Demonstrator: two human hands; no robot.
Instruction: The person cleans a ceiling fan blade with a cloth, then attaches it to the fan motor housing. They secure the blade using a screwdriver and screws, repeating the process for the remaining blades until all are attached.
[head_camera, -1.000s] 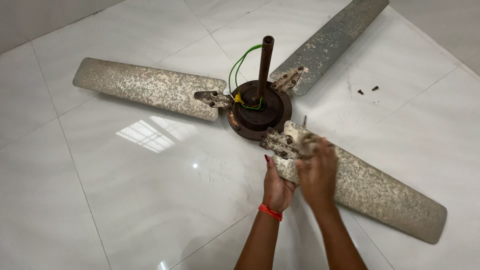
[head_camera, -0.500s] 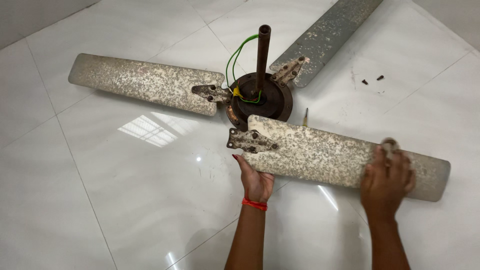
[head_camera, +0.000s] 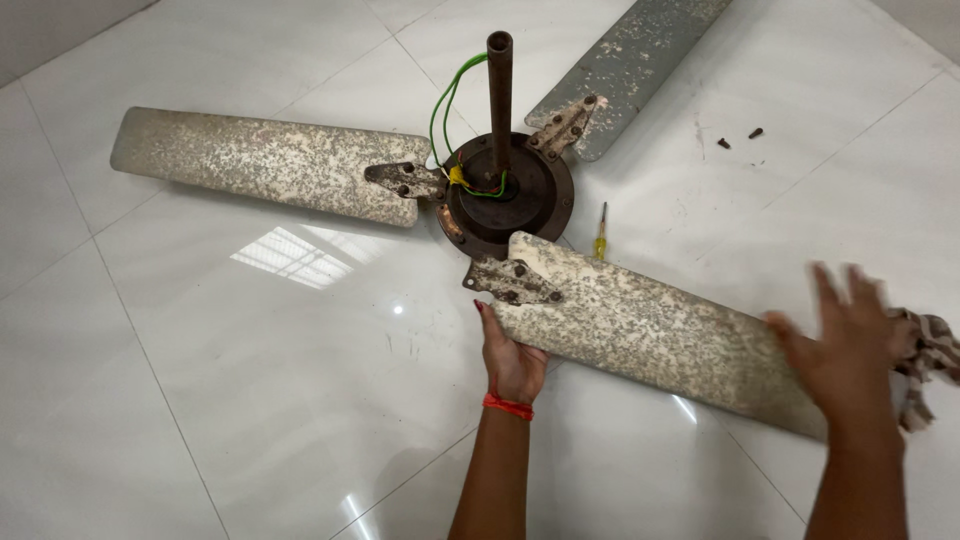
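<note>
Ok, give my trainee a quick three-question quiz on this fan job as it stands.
1. True or false: the left hand grips the near fan blade at its bracket end.
2. What lies on the floor tiles just right of the motor hub? A) a hammer B) a small yellow-handled screwdriver C) a tape roll
3. Fill in: beside the blurred right hand, at the picture's right edge, lies a checked ____.

Key: 1 true; 2 B; 3 cloth.
</note>
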